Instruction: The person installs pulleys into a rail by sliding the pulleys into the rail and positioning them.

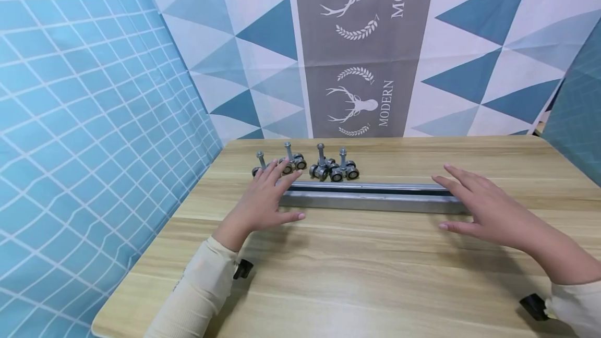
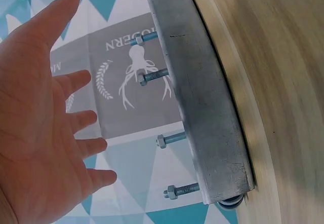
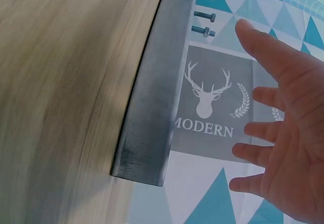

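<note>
A grey metal channel rail [image 1: 371, 202] lies lengthwise across the wooden table, a dark slot running along its top. Over its left end hovers my left hand [image 1: 263, 200], fingers spread and holding nothing. My right hand [image 1: 493, 215] is likewise spread at the rail's right end, its palm facing inward. Just behind the rail stand several wheeled roller trolleys [image 1: 345, 172], each with an upright bolt and nut; my left fingers partly hide the leftmost. In the left wrist view, the trolley bolts [image 2: 174, 188] stick up past the rail's side. Both wrist views show empty palms.
The light wooden table [image 1: 357, 275] extends in front of the rail and to both sides. A patterned cloth [image 1: 263, 40] with triangles and deer prints hangs behind it. Blue gridded cloth [image 1: 84, 119] covers the left side. Small black devices [image 1: 534, 306] sit at both sleeves.
</note>
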`<state>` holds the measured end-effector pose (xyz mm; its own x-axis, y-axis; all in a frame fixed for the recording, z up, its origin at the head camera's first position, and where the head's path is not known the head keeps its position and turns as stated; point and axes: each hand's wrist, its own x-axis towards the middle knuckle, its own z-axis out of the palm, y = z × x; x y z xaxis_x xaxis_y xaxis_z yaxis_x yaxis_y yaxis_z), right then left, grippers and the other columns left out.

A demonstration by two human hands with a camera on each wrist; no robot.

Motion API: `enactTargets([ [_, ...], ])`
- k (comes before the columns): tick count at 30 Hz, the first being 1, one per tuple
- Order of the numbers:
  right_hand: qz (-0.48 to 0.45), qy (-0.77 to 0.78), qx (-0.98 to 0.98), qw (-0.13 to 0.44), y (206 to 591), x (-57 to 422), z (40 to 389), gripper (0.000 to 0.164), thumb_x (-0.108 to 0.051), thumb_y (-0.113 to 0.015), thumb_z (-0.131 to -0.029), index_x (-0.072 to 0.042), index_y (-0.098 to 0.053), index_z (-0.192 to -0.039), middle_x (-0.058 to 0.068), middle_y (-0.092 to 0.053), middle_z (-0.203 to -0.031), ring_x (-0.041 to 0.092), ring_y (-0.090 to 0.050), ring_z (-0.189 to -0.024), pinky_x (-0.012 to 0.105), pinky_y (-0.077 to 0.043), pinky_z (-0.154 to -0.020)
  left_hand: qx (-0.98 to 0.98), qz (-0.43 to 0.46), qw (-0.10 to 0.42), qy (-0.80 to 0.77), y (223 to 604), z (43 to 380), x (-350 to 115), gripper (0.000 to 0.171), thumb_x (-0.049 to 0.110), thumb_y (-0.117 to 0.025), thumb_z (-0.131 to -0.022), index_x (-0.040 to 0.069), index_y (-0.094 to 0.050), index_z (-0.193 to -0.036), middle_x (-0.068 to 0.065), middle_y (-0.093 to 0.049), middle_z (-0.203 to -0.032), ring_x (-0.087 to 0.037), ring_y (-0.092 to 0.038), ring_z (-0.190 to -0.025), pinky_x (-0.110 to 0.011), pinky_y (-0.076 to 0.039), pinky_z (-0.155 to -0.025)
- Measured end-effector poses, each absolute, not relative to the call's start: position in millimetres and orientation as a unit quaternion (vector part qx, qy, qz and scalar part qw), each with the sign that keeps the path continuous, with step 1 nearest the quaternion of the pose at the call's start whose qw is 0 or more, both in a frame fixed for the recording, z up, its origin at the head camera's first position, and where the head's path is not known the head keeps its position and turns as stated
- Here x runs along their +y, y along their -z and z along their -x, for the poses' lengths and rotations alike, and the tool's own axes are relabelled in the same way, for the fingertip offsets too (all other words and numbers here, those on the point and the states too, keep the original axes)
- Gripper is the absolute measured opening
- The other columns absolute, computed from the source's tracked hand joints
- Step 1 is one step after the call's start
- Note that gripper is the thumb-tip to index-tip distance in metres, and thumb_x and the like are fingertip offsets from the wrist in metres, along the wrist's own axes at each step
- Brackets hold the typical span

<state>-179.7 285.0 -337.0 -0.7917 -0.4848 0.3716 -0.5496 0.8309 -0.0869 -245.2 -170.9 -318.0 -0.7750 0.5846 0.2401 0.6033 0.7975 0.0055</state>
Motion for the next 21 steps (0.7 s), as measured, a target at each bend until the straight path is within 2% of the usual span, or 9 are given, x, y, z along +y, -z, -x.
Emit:
enactTargets([
  [5, -0.284, -0.101, -0.938, 0.173, 338.2, 286.0, 181.2, 0.095, -0.039, -0.088, -0.067, -0.015, -0.042, -0.146, 0.024, -0.03, -0.151, 0.049, -0.036, -0.129, 0.067, -0.032, -0.096, -0.933, 0.332, 0.123, 0.066, 318.5, 246.0, -172.9, 0.091, 0.06, -0.071, -0.078, 0.02, -0.036, -0.152, -0.011, -0.016, -0.161, -0.035, -0.011, -0.147, -0.061, -0.016, -0.112],
  [11, -0.3, -0.107, -0.931, 0.18, 336.8, 287.3, 184.8, 0.098, -0.033, -0.092, -0.06, -0.014, -0.045, -0.144, 0.025, -0.032, -0.15, 0.05, -0.039, -0.125, 0.067, -0.038, -0.089, -0.908, 0.375, 0.143, 0.121, 319.0, 249.3, -176.4, 0.088, 0.044, -0.083, -0.073, 0.013, -0.045, -0.146, -0.015, -0.026, -0.156, -0.036, -0.024, -0.142, -0.056, -0.022, -0.113],
  [21, -0.305, -0.1, -0.926, 0.197, 333.7, 292.6, 189.1, 0.091, -0.026, -0.094, -0.056, -0.011, -0.052, -0.135, 0.027, -0.04, -0.143, 0.05, -0.044, -0.12, 0.066, -0.042, -0.086, -0.885, 0.4, 0.166, 0.169, 315.6, 253.9, -176.6, 0.067, 0.033, -0.082, -0.077, 0.008, -0.057, -0.135, -0.015, -0.045, -0.142, -0.033, -0.041, -0.131, -0.052, -0.035, -0.105],
])
